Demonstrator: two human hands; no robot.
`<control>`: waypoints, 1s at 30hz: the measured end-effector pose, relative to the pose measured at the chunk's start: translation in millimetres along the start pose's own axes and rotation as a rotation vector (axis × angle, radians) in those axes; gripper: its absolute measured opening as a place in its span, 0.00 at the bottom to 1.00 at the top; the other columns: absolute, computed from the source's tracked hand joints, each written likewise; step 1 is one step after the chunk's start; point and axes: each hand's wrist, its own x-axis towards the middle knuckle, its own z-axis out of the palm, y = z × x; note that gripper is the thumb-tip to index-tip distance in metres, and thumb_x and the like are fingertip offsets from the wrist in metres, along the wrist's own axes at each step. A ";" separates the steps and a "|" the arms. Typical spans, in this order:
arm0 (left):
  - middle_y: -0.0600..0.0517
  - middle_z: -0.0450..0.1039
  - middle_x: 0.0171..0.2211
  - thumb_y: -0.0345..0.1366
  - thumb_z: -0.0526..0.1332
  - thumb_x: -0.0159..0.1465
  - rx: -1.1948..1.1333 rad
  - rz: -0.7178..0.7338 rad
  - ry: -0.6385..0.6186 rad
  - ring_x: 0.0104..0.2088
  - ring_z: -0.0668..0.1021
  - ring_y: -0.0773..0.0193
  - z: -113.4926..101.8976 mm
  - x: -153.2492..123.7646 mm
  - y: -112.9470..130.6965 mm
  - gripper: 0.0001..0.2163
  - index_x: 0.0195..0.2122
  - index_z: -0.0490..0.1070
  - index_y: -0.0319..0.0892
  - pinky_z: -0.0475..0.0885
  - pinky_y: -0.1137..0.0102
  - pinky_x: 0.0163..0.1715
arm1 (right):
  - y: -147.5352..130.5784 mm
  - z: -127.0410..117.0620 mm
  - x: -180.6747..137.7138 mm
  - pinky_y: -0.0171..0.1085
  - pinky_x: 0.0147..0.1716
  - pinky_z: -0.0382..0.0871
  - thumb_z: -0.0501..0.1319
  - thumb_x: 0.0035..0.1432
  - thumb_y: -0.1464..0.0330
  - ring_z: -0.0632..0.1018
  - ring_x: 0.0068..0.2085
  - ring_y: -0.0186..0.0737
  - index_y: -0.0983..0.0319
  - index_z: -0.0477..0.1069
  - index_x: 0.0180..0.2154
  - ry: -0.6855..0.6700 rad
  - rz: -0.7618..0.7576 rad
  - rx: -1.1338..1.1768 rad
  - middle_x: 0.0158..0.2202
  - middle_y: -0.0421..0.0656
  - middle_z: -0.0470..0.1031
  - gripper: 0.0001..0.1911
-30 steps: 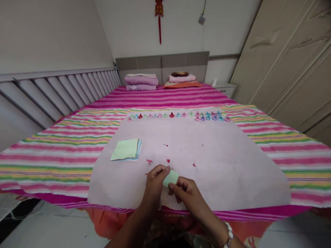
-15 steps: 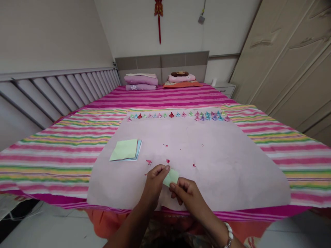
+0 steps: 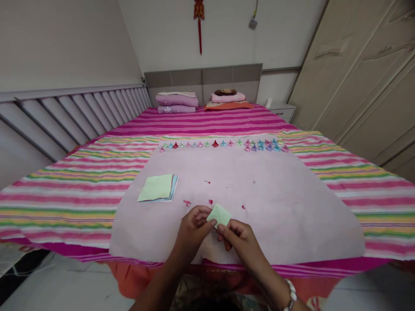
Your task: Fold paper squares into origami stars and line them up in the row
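Note:
A small folded square of light green paper (image 3: 219, 213) is held between my two hands above the pale sheet, one corner pointing away from me. Crease lines meet near its middle. My left hand (image 3: 195, 226) pinches its left side, thumb on top and fingers partly behind. At its lower right edge, my right hand (image 3: 238, 233) grips with the thumb over the paper and the fingers curled underneath. Small red paper scraps (image 3: 187, 203) lie just beyond my hands. To the left rests a stack of square paper (image 3: 156, 188), green on top with blue and white showing below.
A pale sheet (image 3: 292, 207) covers the near part of the striped bed (image 3: 65, 185). Along its far edge stand several small folded paper pieces (image 3: 215, 144) in many colours. Folded bedding (image 3: 177, 101) lies by the headboard, and a railing (image 3: 81, 103) runs along the left.
The green paper has turned so a corner points away, and its creased face now shows. Both thumbs have come closer together at its near edge.

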 end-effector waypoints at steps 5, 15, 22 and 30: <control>0.53 0.75 0.28 0.33 0.68 0.52 0.016 -0.005 0.014 0.29 0.76 0.67 0.0 0.9 4.3 0.08 0.32 0.71 0.40 0.70 0.73 0.31 | 2.2 -5.6 3.5 0.32 0.22 0.59 0.70 0.44 0.58 0.65 0.22 0.31 0.63 0.72 0.44 0.108 -0.115 0.082 0.19 0.32 0.61 0.26; 0.53 0.75 0.29 0.33 0.67 0.54 0.040 -0.023 -0.079 0.29 0.76 0.67 -2.3 2.8 5.5 0.07 0.34 0.73 0.41 0.70 0.73 0.32 | -5.3 -17.0 3.6 0.32 0.19 0.55 0.69 0.47 0.64 0.60 0.21 0.27 0.59 0.76 0.44 0.191 -0.196 -0.030 0.34 0.41 0.71 0.20; 0.53 0.75 0.28 0.33 0.67 0.53 0.037 -0.041 -0.104 0.29 0.75 0.67 1.0 9.7 8.2 0.08 0.33 0.73 0.40 0.69 0.73 0.32 | -6.7 -19.5 3.5 0.32 0.17 0.51 0.68 0.47 0.61 0.59 0.17 0.28 0.62 0.76 0.44 0.122 -0.123 -0.012 0.15 0.31 0.58 0.21; 0.53 0.76 0.27 0.34 0.69 0.49 0.007 -0.090 -0.124 0.28 0.75 0.66 10.7 16.6 15.9 0.09 0.31 0.74 0.40 0.69 0.71 0.32 | -5.9 -24.6 2.9 0.32 0.18 0.57 0.70 0.44 0.62 0.63 0.18 0.30 0.61 0.77 0.38 0.154 -0.099 0.078 0.16 0.33 0.64 0.17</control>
